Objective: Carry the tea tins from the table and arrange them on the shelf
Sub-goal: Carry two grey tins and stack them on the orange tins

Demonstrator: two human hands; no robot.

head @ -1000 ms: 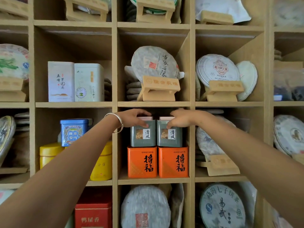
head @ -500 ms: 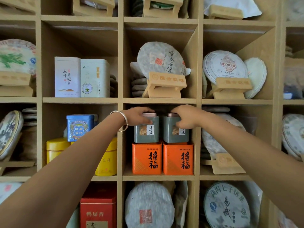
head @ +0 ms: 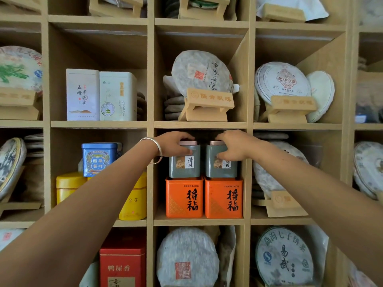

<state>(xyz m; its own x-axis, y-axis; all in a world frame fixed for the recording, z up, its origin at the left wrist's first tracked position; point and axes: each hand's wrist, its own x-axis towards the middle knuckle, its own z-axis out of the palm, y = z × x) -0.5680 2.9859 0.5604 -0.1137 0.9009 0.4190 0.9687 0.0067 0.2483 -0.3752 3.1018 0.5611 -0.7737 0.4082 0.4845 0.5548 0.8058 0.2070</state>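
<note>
Your left hand point(head: 173, 143) and right hand point(head: 232, 146) each grip a grey-green tin point(head: 184, 162); a nudge could slide either off the orange tins point(head: 204, 196).

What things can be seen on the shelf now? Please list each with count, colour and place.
grey-green tins: 2, centre cubby, side by side on the orange tins
orange tins: 2, centre cubby, bottom row
white tins: 2, cubby above left
blue tin: 1, left cubby, on the yellow tins
yellow tins: 2 visible, left cubby
red tin: 1, lower left cubby
wrapped tea cakes: many, pale, several on wooden stands
left hand: grips the left grey-green tin's top
right hand: grips the right grey-green tin's top
</note>
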